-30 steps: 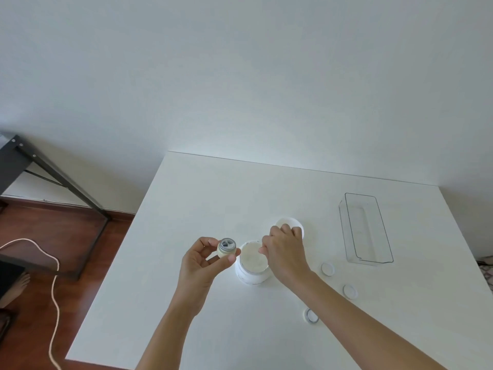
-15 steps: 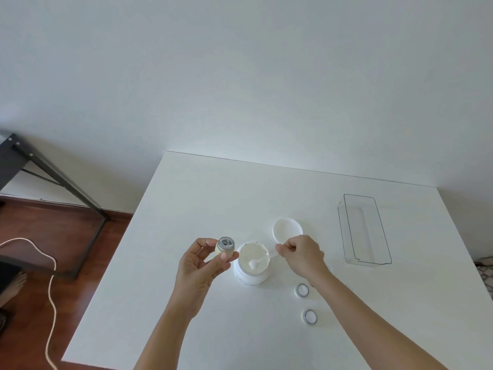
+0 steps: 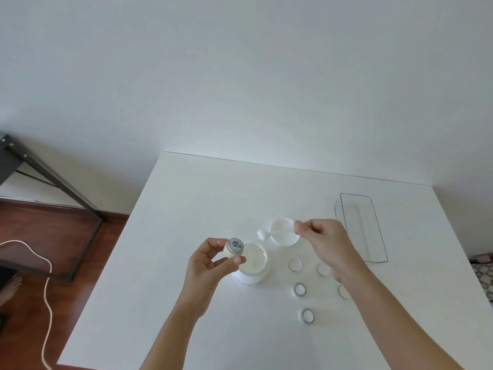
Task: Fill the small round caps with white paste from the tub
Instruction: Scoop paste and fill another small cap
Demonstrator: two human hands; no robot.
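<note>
Cap (image 3: 234, 247) sits pinched between your left hand (image 3: 210, 265) thumb and fingers, mouth tilted up toward you, raised just at 9 o'clock of the tub (image 3: 252, 264). Right hand (image 3: 324, 243) pinches the handle of the small white spatula (image 3: 277, 232); its tip carries a blob of paste and hangs at 12 o'clock of the tub, well clear of the cap.

Step looks like load transfer. Bring the tip over the tub, not over bare worktop (image 3: 202, 198), so drips land back in. Tilt the cap mouth to meet the tip, wipe the blade on the inner rim, and don't squeeze harder with the left.

Cap looks cream-sided with a grey ringed mouth; can't tell its fill level. Tub is open, paste surface gouged. Tub lid (image 3: 285, 232) lies at 1 o'clock of it. Grey-rimmed caps (image 3: 299, 290) lie at 4 o'clock of the tub on the worktop, clear tray (image 3: 373, 252) at 3 o'clock.
</note>
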